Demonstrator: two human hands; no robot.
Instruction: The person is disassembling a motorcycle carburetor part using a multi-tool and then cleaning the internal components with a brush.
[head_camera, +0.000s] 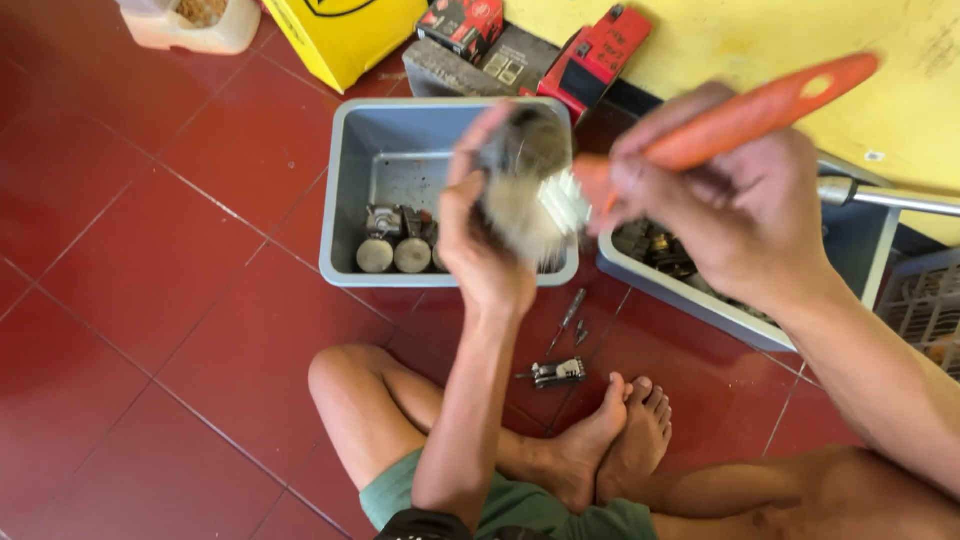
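My left hand (480, 240) grips a round metal part (522, 175), blurred by motion, above the grey plastic tub (350, 190). My right hand (735, 205) holds a brush with an orange handle (760, 110). Its white bristles (563, 200) touch the metal part. Several small metal parts (395, 245) lie at the near end of the tub.
A second grey tub (680, 295) with dark metal parts stands to the right. A small metal piece (558, 373) and a screwdriver (570, 312) lie on the red tiled floor by my crossed feet (620, 440). Boxes (590, 55) and a yellow container (340, 30) line the yellow wall.
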